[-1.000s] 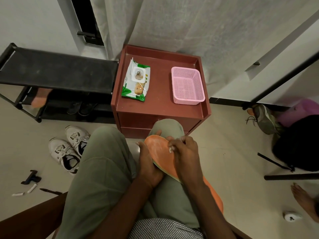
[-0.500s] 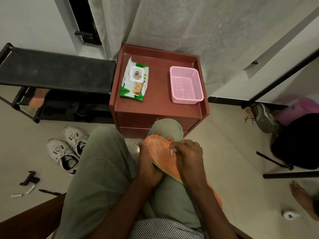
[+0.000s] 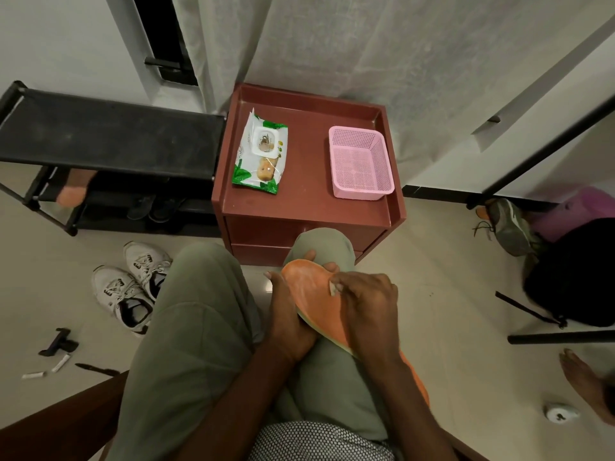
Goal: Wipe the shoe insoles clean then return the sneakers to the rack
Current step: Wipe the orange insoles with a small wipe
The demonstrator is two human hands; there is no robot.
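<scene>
**A:** Where does the job stand?

**B:** From my remote seat I look down through the head camera at a seated person's lap. An orange insole (image 3: 311, 294) lies across the right thigh, just in front of the red cabinet (image 3: 309, 207). The left hand (image 3: 289, 322) grasps its near edge, fingers curled beneath. The right hand (image 3: 364, 302) rests on top, fingers bent around a small pale wipe (image 3: 332, 287) pressed to the surface.

**A:** So the wiping is under way?

**B:** That is my reading. The toe end looks pale and smeared; how much is already clean I cannot tell. I see only this one insole, so a second may remain.

**A:** And the sneakers?

**B:** The white sneakers (image 3: 131, 286) sit on the floor left of the cabinet, well apart from the hands. The black rack (image 3: 109, 138) stands left of the cabinet too, against the wall. Nothing has gone back yet.

**A:** Supplies?

**B:** A wipes pack (image 3: 261, 154) and a pink basket (image 3: 359, 163) sit on the cabinet top.
</scene>
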